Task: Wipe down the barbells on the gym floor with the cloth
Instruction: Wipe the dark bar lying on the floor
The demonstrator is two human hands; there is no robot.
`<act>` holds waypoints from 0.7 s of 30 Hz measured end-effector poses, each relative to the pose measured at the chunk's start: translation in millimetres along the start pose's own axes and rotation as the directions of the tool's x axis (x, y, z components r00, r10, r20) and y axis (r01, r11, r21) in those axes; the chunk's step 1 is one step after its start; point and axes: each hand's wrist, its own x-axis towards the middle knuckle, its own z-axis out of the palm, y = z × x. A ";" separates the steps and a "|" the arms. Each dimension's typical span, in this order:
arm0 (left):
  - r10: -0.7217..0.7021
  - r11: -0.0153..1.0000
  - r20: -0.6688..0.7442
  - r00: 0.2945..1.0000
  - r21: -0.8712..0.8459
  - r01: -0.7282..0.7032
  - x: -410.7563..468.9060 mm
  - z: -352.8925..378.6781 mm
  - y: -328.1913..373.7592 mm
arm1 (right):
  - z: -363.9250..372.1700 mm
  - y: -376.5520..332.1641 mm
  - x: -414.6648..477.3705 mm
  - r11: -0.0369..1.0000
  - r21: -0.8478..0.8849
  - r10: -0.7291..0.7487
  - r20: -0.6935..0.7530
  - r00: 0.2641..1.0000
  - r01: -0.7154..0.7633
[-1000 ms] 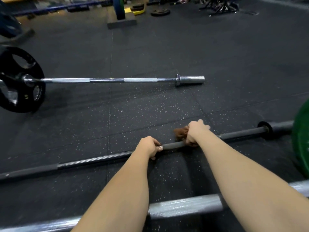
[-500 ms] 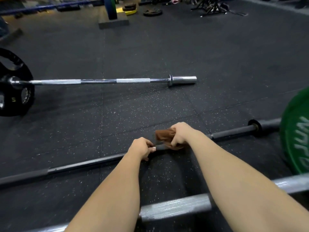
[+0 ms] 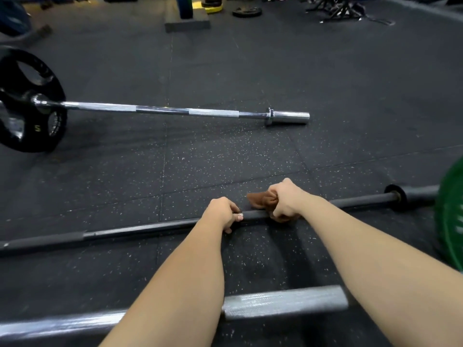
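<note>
A green plate (image 3: 451,216) is cut off at the right edge; the dark barbell (image 3: 150,227) runs out of frame at left. At centre, the right hand (image 3: 288,199), fingers curled, clenches a brown cloth (image 3: 261,199) around that bar, the left hand (image 3: 221,212) gripping it alongside. A chrome barbell (image 3: 162,110) lies beyond.

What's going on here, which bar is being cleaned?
A person is wiping the dark barbell lying on the gym floor. The right hand grips a brown cloth wrapped on the shaft, and the left hand holds the bare shaft beside it. That bar carries a green plate at its right end. A chrome barbell with a black plate lies farther off, untouched, and a silver bar lies under the forearms.
</note>
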 end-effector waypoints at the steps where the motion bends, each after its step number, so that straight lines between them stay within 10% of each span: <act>1: -0.002 1.000 0.003 1.000 -0.013 0.002 0.6 0.1 -0.6 | -3.8 -0.1 -1.4 0.999 -0.029 -0.035 0.025 0.999 0.036; 14: -0.013 1.000 0.019 1.000 0.018 0.013 2.6 -2.2 1.1 | 7.9 35.0 -3.3 0.992 0.119 -0.022 -0.068 0.997 0.030; 21: 0.004 1.000 0.020 1.000 0.012 -0.005 -0.9 -2.5 0.8 | -7.0 92.5 -8.9 0.914 0.153 0.396 -0.136 0.908 -0.376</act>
